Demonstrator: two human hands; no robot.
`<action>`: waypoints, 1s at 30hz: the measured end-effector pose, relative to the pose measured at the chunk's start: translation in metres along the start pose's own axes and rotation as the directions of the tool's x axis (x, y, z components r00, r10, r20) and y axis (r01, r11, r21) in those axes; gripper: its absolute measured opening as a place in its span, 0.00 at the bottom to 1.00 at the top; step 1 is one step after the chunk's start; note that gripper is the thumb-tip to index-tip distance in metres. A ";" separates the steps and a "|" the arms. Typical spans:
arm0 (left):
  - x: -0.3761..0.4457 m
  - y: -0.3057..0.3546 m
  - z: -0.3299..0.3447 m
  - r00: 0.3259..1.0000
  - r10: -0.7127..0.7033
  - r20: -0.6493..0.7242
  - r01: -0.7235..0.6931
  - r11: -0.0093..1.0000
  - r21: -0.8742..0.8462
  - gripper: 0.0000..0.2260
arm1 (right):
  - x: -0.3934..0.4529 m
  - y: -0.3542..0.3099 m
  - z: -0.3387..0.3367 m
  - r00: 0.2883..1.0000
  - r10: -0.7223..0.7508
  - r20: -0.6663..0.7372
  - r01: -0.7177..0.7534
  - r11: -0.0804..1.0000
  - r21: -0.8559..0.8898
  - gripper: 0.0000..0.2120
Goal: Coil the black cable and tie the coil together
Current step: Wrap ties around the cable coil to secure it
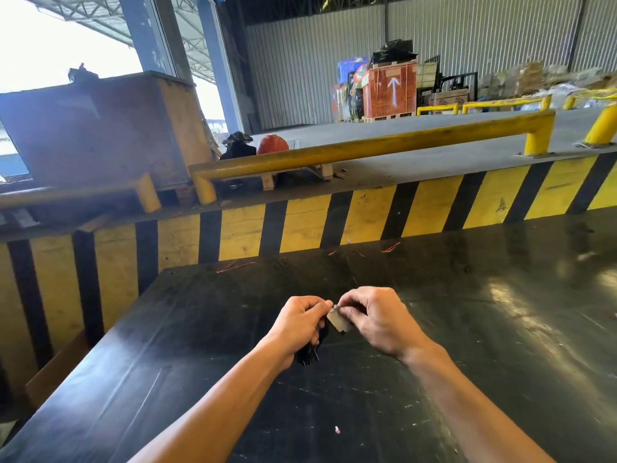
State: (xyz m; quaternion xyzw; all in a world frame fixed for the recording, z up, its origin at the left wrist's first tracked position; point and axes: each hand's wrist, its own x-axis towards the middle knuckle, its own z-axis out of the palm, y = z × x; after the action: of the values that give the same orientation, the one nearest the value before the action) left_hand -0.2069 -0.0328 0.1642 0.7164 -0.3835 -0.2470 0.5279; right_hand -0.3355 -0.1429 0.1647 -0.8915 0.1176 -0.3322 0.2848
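Note:
Over the black table (467, 329), my left hand (300, 324) is closed around a small bundle of black cable (309, 354); only its dark lower end shows below my palm. My right hand (374, 319) pinches a thin tie with a small grey tag (339, 320) between thumb and forefinger, right against my left fingertips. The two hands touch at the fingertips. Most of the cable is hidden inside my left fist.
A yellow-and-black striped wall (334, 218) borders the table's far edge, with a yellow guard rail (367, 150) above it. Thin reddish wire scraps (233, 266) lie near the far edge. A wooden crate (100, 128) stands at the left; stacked pallets (390, 90) stand far back.

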 end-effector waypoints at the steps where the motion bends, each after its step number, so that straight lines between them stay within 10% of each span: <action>1: 0.000 0.001 0.001 1.000 -0.013 -0.010 0.012 1.000 -0.026 0.15 | 0.000 0.001 -0.001 1.000 -0.025 -0.015 0.025 1.000 -0.014 0.04; 9: 0.002 0.010 0.003 0.989 -0.138 -0.053 0.123 0.966 -0.228 0.13 | -0.011 -0.004 -0.005 0.987 -0.052 -0.153 0.092 0.958 0.270 0.04; 16: 0.004 0.018 -0.001 0.989 -0.142 0.033 0.146 0.947 -0.288 0.15 | -0.015 -0.008 -0.010 0.989 0.137 0.062 -0.126 0.530 0.839 0.05; 22: 0.004 0.029 -0.006 0.999 -0.025 0.023 0.026 0.997 -0.069 0.13 | -0.008 0.004 -0.022 0.963 0.198 0.183 -0.270 0.717 0.643 0.11; 27: 0.002 0.041 -0.012 0.998 0.059 0.028 -0.059 0.998 0.016 0.06 | 0.004 0.017 -0.032 0.973 0.232 -0.005 -0.227 0.956 0.183 0.03; 30: 0.001 0.051 -0.015 0.988 0.012 0.154 -0.011 1.000 -0.009 0.06 | 0.012 0.015 -0.037 0.965 0.191 0.181 -0.203 0.978 0.052 0.14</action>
State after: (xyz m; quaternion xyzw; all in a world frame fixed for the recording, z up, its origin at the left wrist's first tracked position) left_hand -0.2099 -0.0324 0.2171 0.6908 -0.4262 -0.3000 0.5011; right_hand -0.3518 -0.1756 0.1852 -0.8905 0.1686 -0.2264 0.3568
